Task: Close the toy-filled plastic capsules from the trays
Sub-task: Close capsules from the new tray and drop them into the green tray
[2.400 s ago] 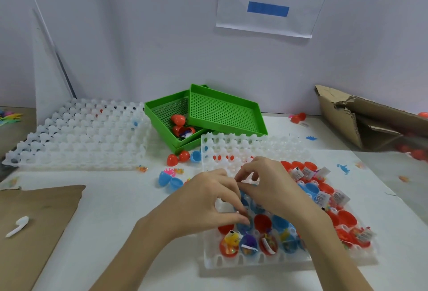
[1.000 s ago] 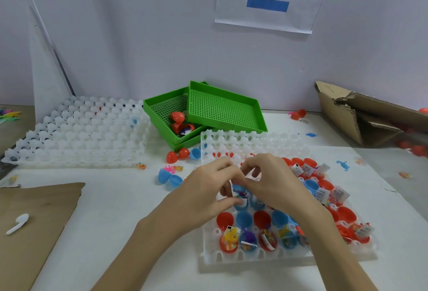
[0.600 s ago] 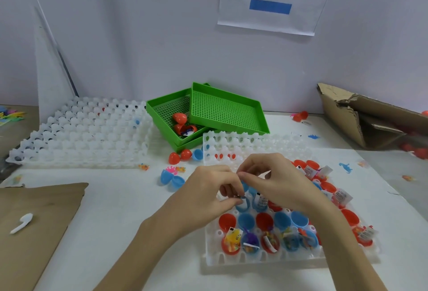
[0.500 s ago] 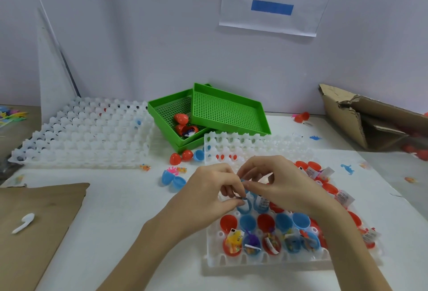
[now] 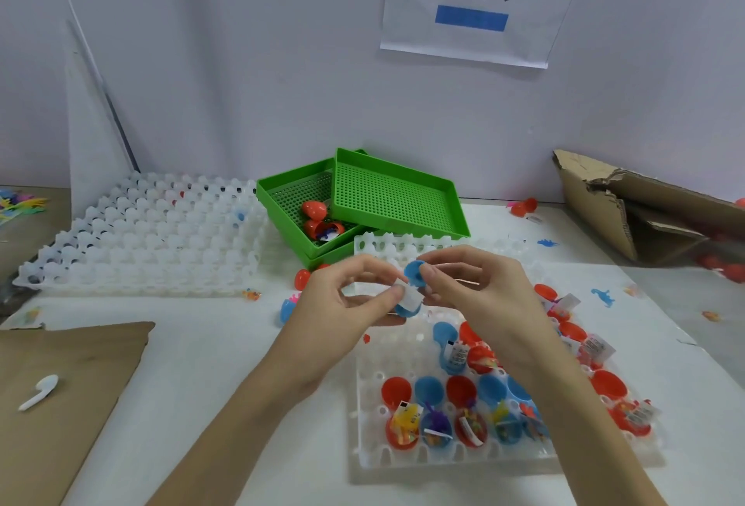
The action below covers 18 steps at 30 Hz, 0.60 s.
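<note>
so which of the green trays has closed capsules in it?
The lower green tray, on the left, half covered by the other. It holds red capsules. The upper green tray, stacked askew on it, shows only bare mesh.

Both forearms are bare to the frame's lower edge, no sleeves showing. The left hand (image 5: 350,304) and right hand (image 5: 479,290) wear no gloves, rings or watch; nails are short and unpainted.
</note>
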Motion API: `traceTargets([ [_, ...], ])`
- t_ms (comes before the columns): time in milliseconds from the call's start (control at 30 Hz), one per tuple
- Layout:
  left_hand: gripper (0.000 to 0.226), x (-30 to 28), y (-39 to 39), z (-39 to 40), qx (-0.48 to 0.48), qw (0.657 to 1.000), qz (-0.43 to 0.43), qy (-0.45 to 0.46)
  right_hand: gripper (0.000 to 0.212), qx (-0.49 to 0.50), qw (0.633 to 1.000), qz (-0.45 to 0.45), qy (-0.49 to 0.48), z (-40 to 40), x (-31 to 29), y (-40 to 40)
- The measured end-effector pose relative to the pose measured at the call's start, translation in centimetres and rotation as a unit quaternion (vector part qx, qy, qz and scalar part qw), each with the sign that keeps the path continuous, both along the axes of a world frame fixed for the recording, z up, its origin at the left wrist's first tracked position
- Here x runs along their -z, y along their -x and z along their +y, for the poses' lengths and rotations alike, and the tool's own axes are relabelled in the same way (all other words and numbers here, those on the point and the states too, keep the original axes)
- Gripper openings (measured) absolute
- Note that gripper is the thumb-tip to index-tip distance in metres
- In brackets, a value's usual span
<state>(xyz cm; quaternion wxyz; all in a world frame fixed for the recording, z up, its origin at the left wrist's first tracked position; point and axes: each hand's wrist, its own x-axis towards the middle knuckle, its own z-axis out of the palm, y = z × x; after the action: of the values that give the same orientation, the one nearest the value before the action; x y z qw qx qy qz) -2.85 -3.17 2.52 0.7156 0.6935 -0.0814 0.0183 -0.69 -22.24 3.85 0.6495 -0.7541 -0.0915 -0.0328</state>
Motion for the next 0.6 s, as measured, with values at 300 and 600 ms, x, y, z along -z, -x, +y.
traceTargets([
  [300,0.013,0.29,-0.14,0.00,-0.016,0.999,-0.036,0.026,0.015,-0.018,0.999,0.003,-0.048,0.50,-0.05,0.37],
  [600,0.017,0.66,-0.33,0.09,-0.019,0.990,-0.120,-0.072,0.018,-0.027,0.995,0.066,-0.069,0.58,-0.10,0.48],
])
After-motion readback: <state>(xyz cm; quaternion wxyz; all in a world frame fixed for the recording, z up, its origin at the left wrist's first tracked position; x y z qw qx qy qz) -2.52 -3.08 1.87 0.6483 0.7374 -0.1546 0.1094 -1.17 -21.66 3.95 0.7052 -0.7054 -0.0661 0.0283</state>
